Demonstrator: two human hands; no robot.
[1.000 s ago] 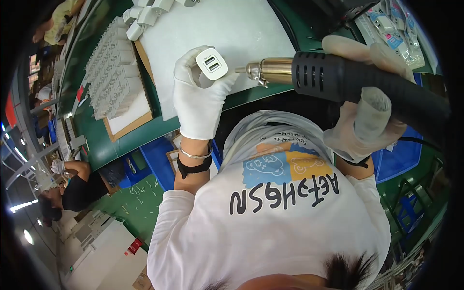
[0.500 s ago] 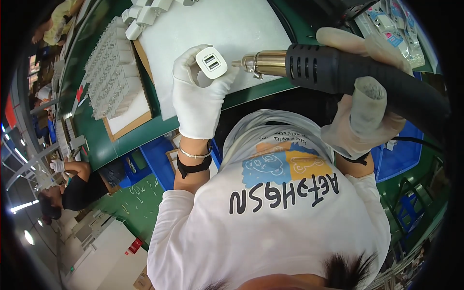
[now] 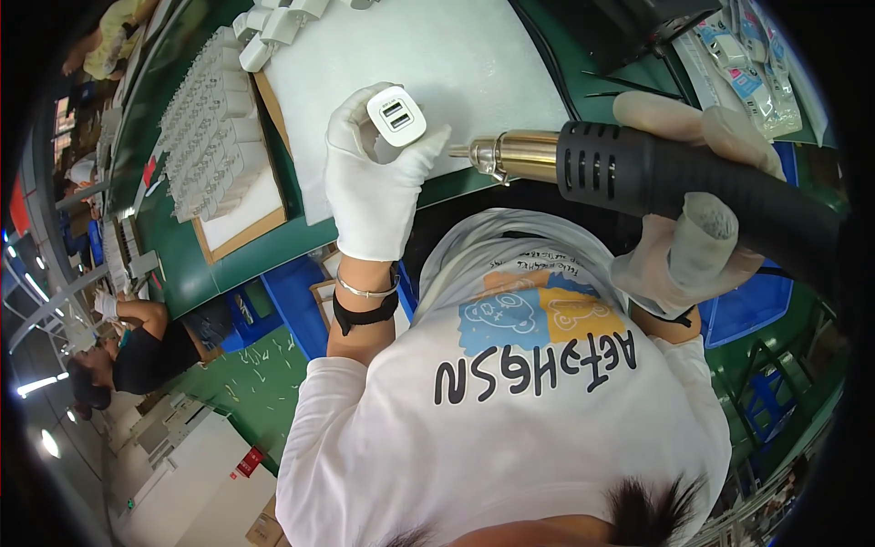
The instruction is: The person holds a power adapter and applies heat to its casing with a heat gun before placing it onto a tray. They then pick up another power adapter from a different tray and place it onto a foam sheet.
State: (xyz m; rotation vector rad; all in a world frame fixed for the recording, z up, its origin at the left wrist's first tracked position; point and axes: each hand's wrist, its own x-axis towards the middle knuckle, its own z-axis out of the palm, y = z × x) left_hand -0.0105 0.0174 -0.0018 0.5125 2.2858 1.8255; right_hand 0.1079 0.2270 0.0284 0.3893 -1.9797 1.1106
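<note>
Above the white sheet (image 3: 492,73): left hand (image 3: 374,201) curls round a white two-port block (image 3: 397,116); loosening could let it twist.
Left thumb: just beside the metal nozzle (image 3: 524,157); a slip could jab it, or scorch if hot.
Right hand (image 3: 670,260): wraps the black tool (image 3: 629,164); its bulk might swing the tip.
White pieces (image 3: 205,137), left: a stray elbow could topple them.

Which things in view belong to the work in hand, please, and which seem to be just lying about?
In hand:
white two-port charger, held by the left hand
black tool with a metal nozzle, held by the right hand

Apart from the hands:
white blocks and rows of white pieces, possibly related
bagged items
blue bin
</note>
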